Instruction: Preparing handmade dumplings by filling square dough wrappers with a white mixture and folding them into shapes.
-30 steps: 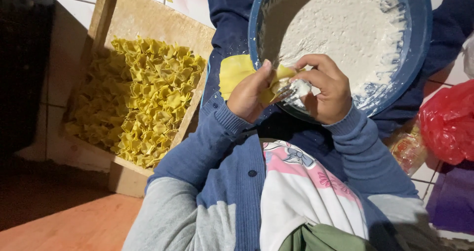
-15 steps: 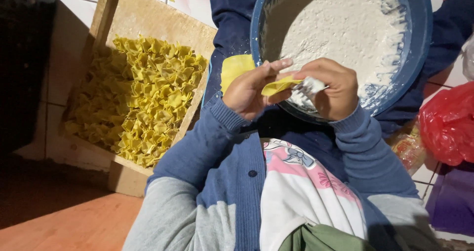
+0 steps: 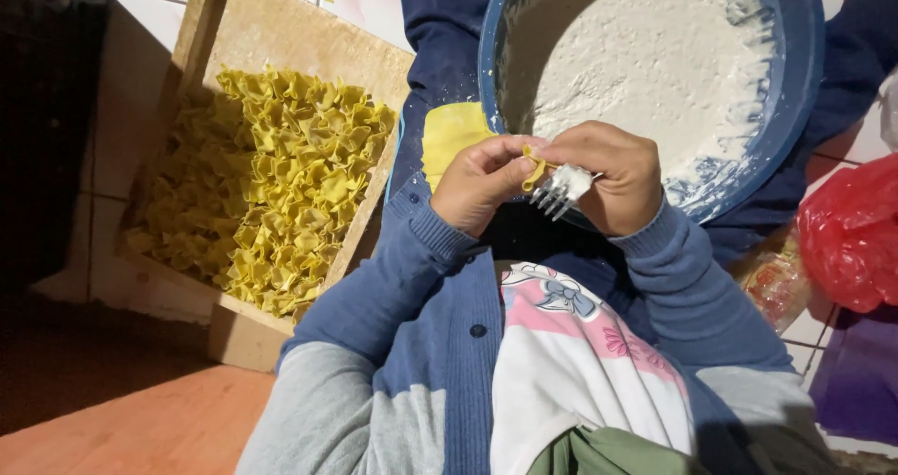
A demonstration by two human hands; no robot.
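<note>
The left hand (image 3: 482, 183) and the right hand (image 3: 606, 178) meet just in front of a blue bowl (image 3: 795, 82) that holds a white filling (image 3: 655, 59). Between them sits a small yellow dough piece (image 3: 534, 168), pinched by the left hand's thumb and fingertips, which are closed on it. The right hand's fingers are curled shut around a fork (image 3: 559, 191), whose tines, coated in white, stick out just below the dough piece and touch it.

Just beside the left hand, against the bowl's near rim, lies a flat yellow dough sheet (image 3: 449, 134). To the left, well apart from the hands, a wooden tray (image 3: 281, 35) carries a heap of folded yellow pasta pieces (image 3: 271, 185). At the right edge lies a red plastic bag (image 3: 851, 237). Both arms wear blue knitted sleeves (image 3: 393, 269). The tray rests on a tiled surface (image 3: 122, 129).
</note>
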